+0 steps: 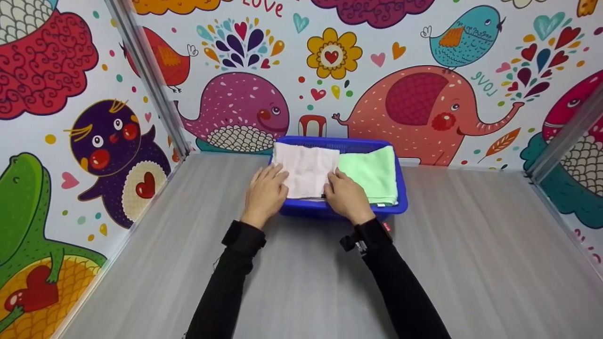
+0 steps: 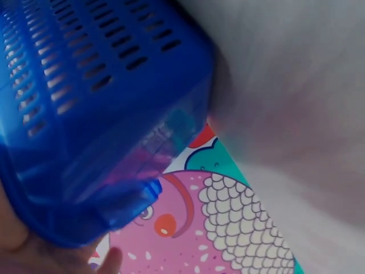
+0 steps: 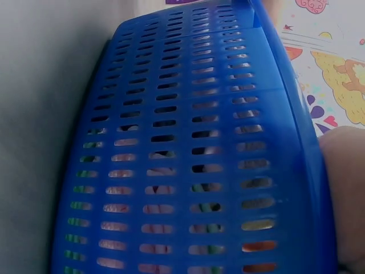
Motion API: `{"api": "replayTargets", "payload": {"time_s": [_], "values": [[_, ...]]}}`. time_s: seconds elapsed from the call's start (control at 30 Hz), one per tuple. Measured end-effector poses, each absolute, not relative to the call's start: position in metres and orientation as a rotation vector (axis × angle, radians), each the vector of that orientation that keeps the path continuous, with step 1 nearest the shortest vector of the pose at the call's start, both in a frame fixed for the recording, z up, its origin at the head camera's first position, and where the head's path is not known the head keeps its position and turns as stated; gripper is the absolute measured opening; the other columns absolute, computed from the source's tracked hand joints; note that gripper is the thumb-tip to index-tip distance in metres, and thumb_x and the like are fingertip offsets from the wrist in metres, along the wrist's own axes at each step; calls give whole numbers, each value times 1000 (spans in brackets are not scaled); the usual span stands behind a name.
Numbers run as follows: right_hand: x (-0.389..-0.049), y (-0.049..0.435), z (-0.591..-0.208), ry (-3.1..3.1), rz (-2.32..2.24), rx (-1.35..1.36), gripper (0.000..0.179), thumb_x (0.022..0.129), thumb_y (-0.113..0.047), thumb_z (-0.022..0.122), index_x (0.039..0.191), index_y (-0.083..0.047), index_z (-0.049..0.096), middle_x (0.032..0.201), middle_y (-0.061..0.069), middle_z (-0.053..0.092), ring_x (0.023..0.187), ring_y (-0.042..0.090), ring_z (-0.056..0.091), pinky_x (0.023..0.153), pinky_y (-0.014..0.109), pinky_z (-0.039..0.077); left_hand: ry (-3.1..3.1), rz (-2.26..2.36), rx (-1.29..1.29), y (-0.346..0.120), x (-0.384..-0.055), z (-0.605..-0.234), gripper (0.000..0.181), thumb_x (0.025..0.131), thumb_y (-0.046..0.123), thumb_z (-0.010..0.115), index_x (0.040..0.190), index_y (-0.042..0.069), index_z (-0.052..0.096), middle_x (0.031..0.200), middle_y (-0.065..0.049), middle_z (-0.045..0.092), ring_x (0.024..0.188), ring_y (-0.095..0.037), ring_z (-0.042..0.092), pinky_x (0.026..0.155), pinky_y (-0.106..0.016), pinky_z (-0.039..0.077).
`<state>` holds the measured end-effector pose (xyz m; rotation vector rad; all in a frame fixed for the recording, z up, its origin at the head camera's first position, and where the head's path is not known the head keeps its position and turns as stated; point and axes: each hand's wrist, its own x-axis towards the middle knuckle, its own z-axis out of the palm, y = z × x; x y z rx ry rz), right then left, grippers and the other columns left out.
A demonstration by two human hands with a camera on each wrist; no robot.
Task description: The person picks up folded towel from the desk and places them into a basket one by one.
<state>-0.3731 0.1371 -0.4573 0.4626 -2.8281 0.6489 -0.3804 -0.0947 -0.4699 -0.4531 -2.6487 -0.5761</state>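
Observation:
A blue plastic basket [image 1: 400,200] with slotted walls stands against the back wall. Inside it, on the left, lies a folded pale pink towel [image 1: 306,167]; a folded light green towel [image 1: 370,176] fills the right side. My left hand [image 1: 265,193] reaches over the basket's left front, fingertips resting on the pink towel's left edge. At that towel's right edge, my right hand [image 1: 347,195] touches the cloth with bent, relaxed fingers, next to the green towel. Both wrist views mostly show the basket's slotted sides, with only part of the left hand [image 2: 25,245] and right hand [image 3: 347,194].
The basket sits on a grey wood-grain table [image 1: 301,282]. Panels printed with cartoon animals [image 1: 245,106] enclose the back and sides, joined by metal corner posts [image 1: 146,70]. A small red tag [image 1: 387,226] shows beside my right wrist strap.

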Motion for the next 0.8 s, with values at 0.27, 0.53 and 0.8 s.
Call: {"api": "replayTargets", "payload": {"time_s": [0.27,0.53,0.8], "values": [[-372,134,-458,-2824,537,419,41,109,-35,48,121,-2,68,143,24,61,124,41,64,102,55,52,-2796,-487,-461,-95,-384,-465,43,103,24,46,137,13,68,152,-7,58,148,-27,45,129,-48,20],[-369,136,-458,-2824,492,393,40,108,-33,47,123,-4,69,138,22,65,117,41,66,97,56,53,-2786,-471,-486,-93,-385,-466,43,104,26,42,136,14,69,150,-6,60,149,-27,44,128,-50,22],[-367,134,-462,-2775,444,393,43,108,-32,46,129,-2,68,137,23,65,117,41,67,97,55,54,-2742,-503,-486,-94,-384,-472,41,106,31,44,137,16,68,150,-7,60,147,-28,45,125,-51,27]]}}
